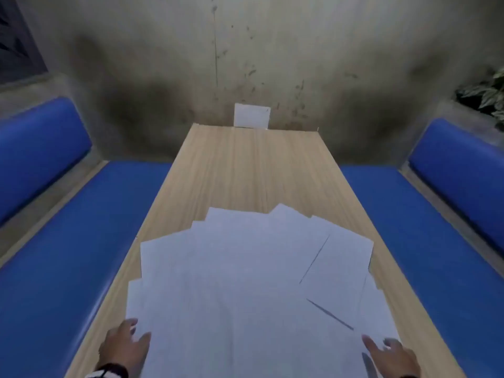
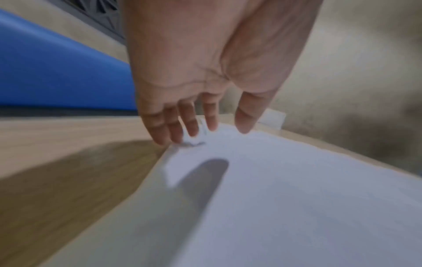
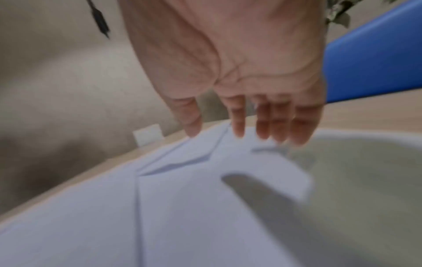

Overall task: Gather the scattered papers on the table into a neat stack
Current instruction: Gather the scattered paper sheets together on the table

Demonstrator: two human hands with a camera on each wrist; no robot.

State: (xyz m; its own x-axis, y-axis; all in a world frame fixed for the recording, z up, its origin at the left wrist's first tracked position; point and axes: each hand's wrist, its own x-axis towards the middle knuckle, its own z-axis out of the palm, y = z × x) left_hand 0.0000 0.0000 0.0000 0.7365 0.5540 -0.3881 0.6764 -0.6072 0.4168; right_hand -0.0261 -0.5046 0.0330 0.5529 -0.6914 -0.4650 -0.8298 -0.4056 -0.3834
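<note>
**Loose papers fanning across the near end of the bench, a hand at each side**

The papers [image 1: 245, 282] are lying in an overlapping fan on the near half of the wooden bench [image 1: 245, 165], their corners pointing outward at different angles. At the right, the outermost sheets are reaching the bench's edge or nearly so; at the left a strip of bare wood is showing beside them. The far half of the bench is lying open up to the stained wall [image 1: 163, 50], where a small white card [image 1: 252, 115] is standing at the far edge.

The left hand [image 1: 124, 346] is sitting at the fan's left border, its grip apart, fingers straight and spread, tips touching the sheet edges. The right hand [image 1: 390, 356] is sitting at the right border, its grip likewise apart, with fingertips on the paper.

Blue cushioned seats [image 1: 68, 255] are running along both sides of the bench. Leaves of a plant [image 1: 491, 91] are showing at the far right.
</note>
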